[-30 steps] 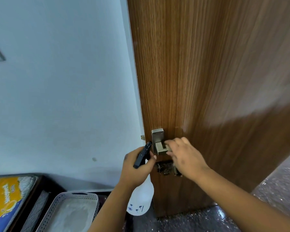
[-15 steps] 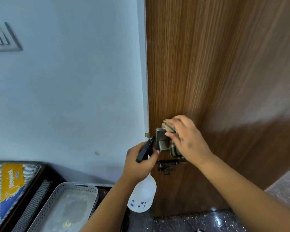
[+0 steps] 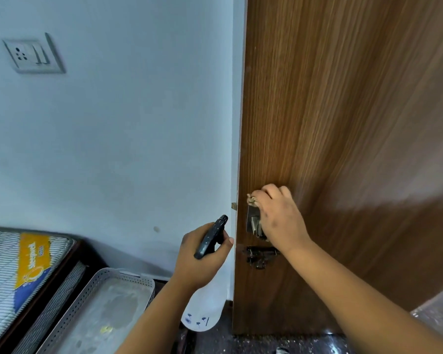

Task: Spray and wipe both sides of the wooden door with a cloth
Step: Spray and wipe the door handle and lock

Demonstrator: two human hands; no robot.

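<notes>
Since the frame half a second back, my view has swung left and up a little: the door edge now sits further right, and the wall switch plate (image 3: 33,55) has come fully into sight at upper left. My right hand (image 3: 279,218) has stayed over the metal handle plate (image 3: 253,222), and the cloth (image 3: 253,200), which showed clearly as a checked fold before, is now almost wholly hidden under the fingers, with only a frayed bit peeking out at the fingertips and a sliver below the palm. That hand is curled round the cloth, pressing it against the handle on the wooden door (image 3: 343,123). The dark latch (image 3: 260,256) sits just below, apart from the hand.

My left hand (image 3: 202,254) has barely shifted; it grips the neck of the spray bottle (image 3: 203,310), fingers wrapped round the black trigger head, which points up toward the door's edge. The white bottle body hangs below the wrist, with small blue marks near its base too small to read.

At lower left the mattress (image 3: 8,272) carries a yellow and blue label; I read it as "Sleepwell", though the print is tilted and soft. Beside it lies a white perforated basket (image 3: 92,292).
</notes>
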